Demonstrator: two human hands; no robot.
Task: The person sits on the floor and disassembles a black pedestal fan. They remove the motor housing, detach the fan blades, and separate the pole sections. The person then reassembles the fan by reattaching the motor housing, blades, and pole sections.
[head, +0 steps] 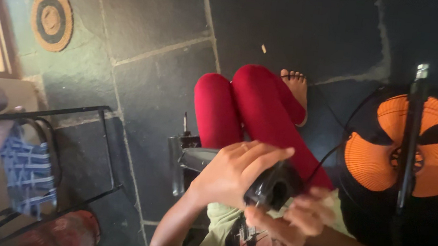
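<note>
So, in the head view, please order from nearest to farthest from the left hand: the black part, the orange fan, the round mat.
1. Black part, under the left hand itself.
2. Orange fan, to the right.
3. Round mat, top left on the floor.

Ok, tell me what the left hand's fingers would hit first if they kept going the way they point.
The left hand points right across the black part; straight on, probably the orange fan, though depth is unclear.

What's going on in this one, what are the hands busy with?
A person sits on a dark stone floor in red trousers. The left hand grips a black rounded part from above; the right hand, blurred, touches it from below. An orange-bladed fan stands on the right, a metal rack on the left.
</note>
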